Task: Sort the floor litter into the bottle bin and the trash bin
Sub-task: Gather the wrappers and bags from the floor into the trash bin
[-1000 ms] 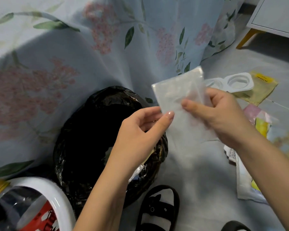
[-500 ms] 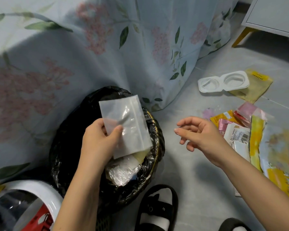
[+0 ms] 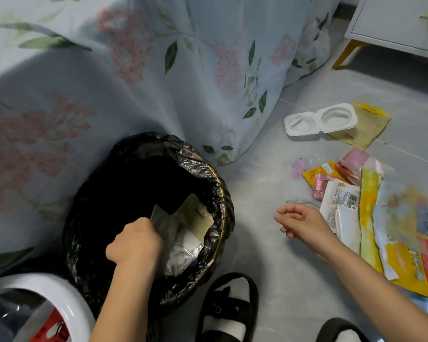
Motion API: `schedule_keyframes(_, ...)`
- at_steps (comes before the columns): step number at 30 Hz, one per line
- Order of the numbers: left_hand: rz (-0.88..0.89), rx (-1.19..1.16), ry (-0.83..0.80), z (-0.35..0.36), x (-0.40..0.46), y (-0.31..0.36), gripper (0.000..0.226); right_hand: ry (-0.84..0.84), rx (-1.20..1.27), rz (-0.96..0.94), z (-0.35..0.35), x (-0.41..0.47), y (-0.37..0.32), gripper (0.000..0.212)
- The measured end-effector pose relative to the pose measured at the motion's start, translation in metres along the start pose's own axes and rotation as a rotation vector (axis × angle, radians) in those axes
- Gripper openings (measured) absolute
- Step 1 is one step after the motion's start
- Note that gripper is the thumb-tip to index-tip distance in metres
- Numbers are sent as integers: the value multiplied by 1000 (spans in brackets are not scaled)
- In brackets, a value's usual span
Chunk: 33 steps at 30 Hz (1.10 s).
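A: What did the figure show at the trash bin (image 3: 218,193)?

B: The clear plastic bag (image 3: 166,223) lay just inside the rim of the black-lined bin, on top of other wrappers. The left hand (image 3: 134,243) was lowered into the bin's mouth with its fingers curled at the bag's near edge. Whether they pinched the bag or had let go could not be told, since the knuckles hid the fingertips.

A: And the other hand?

B: The right hand (image 3: 304,225) hovered to the right of the bin, released, fingers loosely bent and holding nothing. Just beyond it lay the pile of wrappers (image 3: 351,206). Farther from the bin sat a white plastic tray (image 3: 321,122) on a yellow packet (image 3: 366,124).

A: How was the step best done?

B: In my judgement, the bag should be pushed well below the rim before letting go, as light film tends to spring back or catch on the liner. The free hand could meanwhile reach for the nearest wrapper.

A: What differed from half a second before?

B: The bag had then been held up above the bin in the left hand, clearly pinched. It had since gone down inside, and the right hand had drifted slightly towards the pile.

A: What else stood near the bin?

B: The white-rimmed bottle bin (image 3: 67,299) sat at its lower left, a sandalled foot (image 3: 227,307) just beside it, and a floral bed sheet (image 3: 158,70) hung behind.
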<state>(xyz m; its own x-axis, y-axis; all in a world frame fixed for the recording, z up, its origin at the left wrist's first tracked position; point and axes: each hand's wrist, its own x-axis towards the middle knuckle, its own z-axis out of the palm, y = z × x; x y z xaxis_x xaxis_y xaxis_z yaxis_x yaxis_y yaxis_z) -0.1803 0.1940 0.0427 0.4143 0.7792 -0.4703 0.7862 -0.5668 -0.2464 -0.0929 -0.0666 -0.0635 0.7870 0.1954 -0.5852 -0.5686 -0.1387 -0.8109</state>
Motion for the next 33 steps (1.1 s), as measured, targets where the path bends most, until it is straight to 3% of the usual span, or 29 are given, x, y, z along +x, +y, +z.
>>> schedule_keyframes(4,14,-68,32,-7,-7,3,41,62,-25,49,-18,10,16,9)
schedule_keyframes(9,209,-290,296,-41,-29,5,37,132,-123,35,-43,21,21,10)
schedule_keyframes(12,475,-511,515,-70,-57,24,25,332,-449,-168,-65,32,19,15)
schedule_keyframes(14,716,-622,547,-80,-78,48,19,408,-867,-379,-82,42,16,23)
schedule_keyframes(17,978,-593,400,-72,-97,93,16,269,-1475,-348,-99,50,1,42)
schedule_keyframes(20,1072,-466,246,-46,-101,131,15,126,-1755,-299,-105,58,-11,41)
schedule_keyframes(23,1058,-358,164,-13,-93,153,18,93,-1951,-329,-103,66,-9,39)
schedule_keyframes(26,1001,-303,102,12,-82,160,20,89,-2054,-351,-102,70,0,45)
schedule_keyframes(29,962,-272,80,29,-74,159,26,176,-2093,-577,-106,65,-4,34)
schedule_keyframes(33,923,-351,-20,45,-70,155,33,246,-1699,-746,-110,53,-27,17)
